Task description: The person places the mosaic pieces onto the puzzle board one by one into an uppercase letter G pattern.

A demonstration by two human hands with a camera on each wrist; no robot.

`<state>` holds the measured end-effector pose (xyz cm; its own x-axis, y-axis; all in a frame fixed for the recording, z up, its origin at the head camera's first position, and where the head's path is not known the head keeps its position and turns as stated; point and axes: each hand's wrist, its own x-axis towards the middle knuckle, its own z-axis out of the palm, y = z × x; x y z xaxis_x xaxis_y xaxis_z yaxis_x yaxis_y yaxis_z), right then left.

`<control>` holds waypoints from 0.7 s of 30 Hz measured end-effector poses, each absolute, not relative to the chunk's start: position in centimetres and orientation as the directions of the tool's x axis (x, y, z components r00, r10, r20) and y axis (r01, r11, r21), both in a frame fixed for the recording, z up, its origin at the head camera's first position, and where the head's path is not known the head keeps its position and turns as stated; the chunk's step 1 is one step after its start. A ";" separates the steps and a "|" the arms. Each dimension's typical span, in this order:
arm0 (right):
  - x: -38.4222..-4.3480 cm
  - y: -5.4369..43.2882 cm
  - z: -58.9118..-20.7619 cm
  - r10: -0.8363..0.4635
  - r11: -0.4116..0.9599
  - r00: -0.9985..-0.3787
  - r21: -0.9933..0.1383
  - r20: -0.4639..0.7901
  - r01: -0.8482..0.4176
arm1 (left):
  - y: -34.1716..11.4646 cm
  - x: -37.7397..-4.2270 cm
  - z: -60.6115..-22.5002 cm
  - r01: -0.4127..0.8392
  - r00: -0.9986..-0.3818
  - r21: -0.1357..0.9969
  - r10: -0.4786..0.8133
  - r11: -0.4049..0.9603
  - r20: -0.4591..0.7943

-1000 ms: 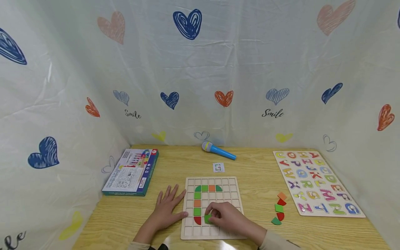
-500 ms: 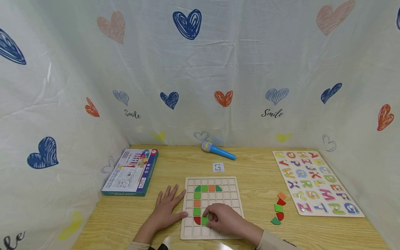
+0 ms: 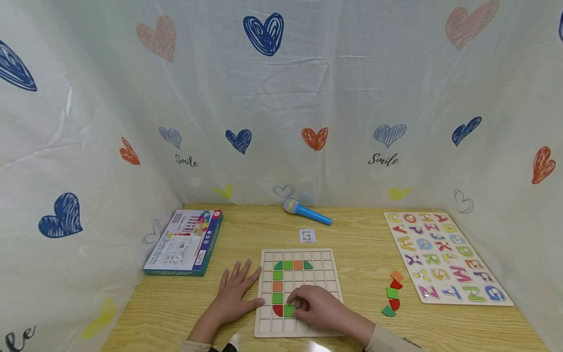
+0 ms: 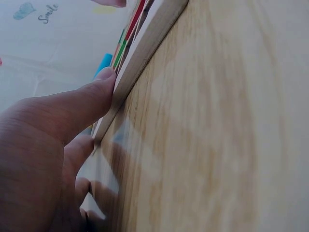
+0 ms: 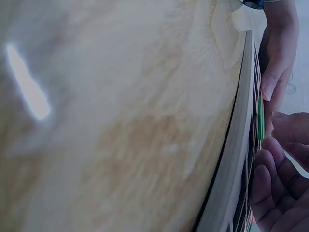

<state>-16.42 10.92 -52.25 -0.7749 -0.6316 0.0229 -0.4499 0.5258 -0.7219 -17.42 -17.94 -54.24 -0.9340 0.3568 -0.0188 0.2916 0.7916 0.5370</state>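
A wooden grid board [image 3: 266, 325] lies on the table, with green, orange and red pieces set in some cells. My left hand [image 3: 235, 296] rests flat on the table with fingers spread, thumb and index fingertip against the board's left edge. In the left wrist view, the thumb [image 4: 99, 92] meets the board's side. Over the lower part of the board, my right hand [image 3: 314, 305] has loosely bent fingers at a green square tile [image 3: 288, 311], which lies beside a red quarter-circle piece [image 3: 278, 310]. In the right wrist view, that hand's fingertips [image 5: 273, 145] are close to the board surface.
Loose pieces, including a green square [image 3: 393, 293], lie right of the board. Farther right is an alphabet puzzle [image 3: 453, 264]. A small pattern card [image 3: 308, 235] and a blue toy microphone [image 3: 312, 214] are behind the board. A flat box [image 3: 182, 244] stands left.
The green square tile has come down from my right hand's pinch into the cell beside the red piece. The right fingers have loosened and shifted slightly. My left hand has stayed still.
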 end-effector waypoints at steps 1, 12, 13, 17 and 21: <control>-16.5 11.1 -52.3 -0.628 0.524 -0.778 -0.726 0.023 -0.445 | -17.9 -17.4 -54.2 0.292 -0.934 0.538 0.358 0.790 -0.019; -16.7 15.2 -51.7 -0.575 0.518 -0.818 -0.762 0.026 -0.389 | -18.0 -17.5 -54.0 0.287 -0.929 0.536 0.367 0.794 -0.047; -16.7 15.7 -51.5 -0.562 0.528 -0.827 -0.760 0.020 -0.378 | -17.9 -17.5 -54.0 0.286 -0.930 0.535 0.366 0.795 -0.046; -16.9 18.1 -51.2 -0.502 0.582 -0.865 -0.741 -0.004 -0.335 | -17.9 -17.5 -53.9 0.277 -0.932 0.530 0.358 0.801 -0.055; -17.2 21.1 -51.4 -0.435 0.627 -0.900 -0.709 0.026 -0.324 | -17.9 -17.6 -54.0 0.278 -0.931 0.529 0.360 0.802 -0.055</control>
